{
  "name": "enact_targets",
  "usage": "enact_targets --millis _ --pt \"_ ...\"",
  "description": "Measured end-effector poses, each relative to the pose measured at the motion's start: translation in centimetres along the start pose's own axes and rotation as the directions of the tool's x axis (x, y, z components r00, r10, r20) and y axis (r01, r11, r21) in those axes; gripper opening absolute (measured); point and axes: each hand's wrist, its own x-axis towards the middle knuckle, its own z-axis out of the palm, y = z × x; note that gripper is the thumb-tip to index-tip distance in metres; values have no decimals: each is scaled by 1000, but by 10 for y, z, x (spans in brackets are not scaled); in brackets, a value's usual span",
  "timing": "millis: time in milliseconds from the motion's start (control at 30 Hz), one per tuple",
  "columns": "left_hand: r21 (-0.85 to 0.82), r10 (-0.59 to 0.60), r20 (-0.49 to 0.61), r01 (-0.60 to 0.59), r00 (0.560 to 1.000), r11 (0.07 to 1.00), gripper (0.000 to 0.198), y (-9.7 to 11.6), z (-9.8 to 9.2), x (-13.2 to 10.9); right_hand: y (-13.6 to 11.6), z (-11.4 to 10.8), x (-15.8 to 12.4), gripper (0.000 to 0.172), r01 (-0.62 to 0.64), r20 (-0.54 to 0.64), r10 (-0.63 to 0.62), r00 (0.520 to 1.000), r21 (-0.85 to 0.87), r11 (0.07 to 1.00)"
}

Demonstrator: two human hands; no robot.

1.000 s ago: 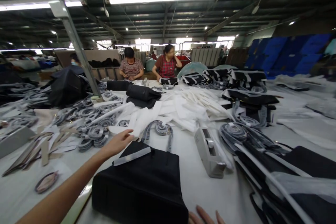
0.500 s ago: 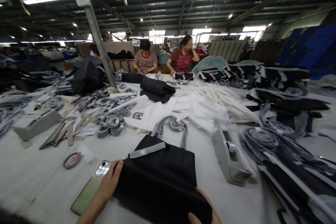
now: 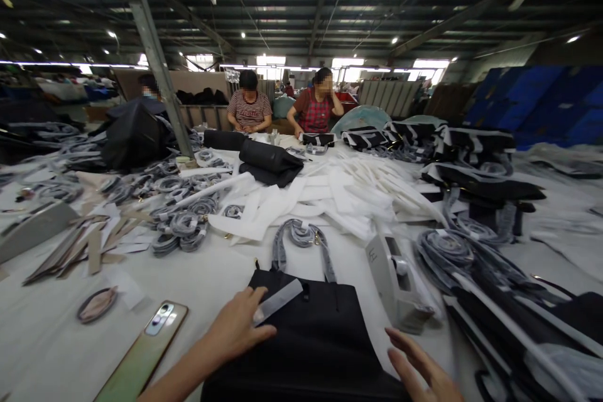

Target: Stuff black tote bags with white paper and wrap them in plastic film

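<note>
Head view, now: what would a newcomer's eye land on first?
The large black bag, front and centre, with the left hand at one end of the pale strip on it and the right hand beside its right edge. A green-gold phone lies to the left, a grey tape dispenser to the right. Beyond the bag, white sheets spread in a loose heap.

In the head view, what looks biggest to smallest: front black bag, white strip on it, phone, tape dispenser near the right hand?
1. Black bag
2. Phone and tape dispenser: too alike to rank
3. White strip
</note>
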Motion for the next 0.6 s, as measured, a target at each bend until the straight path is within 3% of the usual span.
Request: enact_targets --millis 67,167,300,367,500,600 --pt "189 49 96 -66 994 980 62 9 15 22 -24 2 20 50 102 101 -101 990 -12 995" --pt "263 107 150 -144 983 954 45 13 22 44 -60 18 48 40 314 252 -292 922 -52 948" --pt "279 225 196 -274 954 920 31 13 -1 62 -92 54 82 51 540 412 -462 786 -92 837" --pt "278 273 204 -323 940 905 28 16 -15 71 -101 73 98 53 574 439 -491 752 -72 815" --pt "252 333 204 -378 920 891 25 21 -35 87 -102 101 127 18 559 440 -491 752 -31 829" --pt "208 325 192 -362 926 909 23 10 -51 99 -93 111 139 21 505 401 -451 797 -33 863"
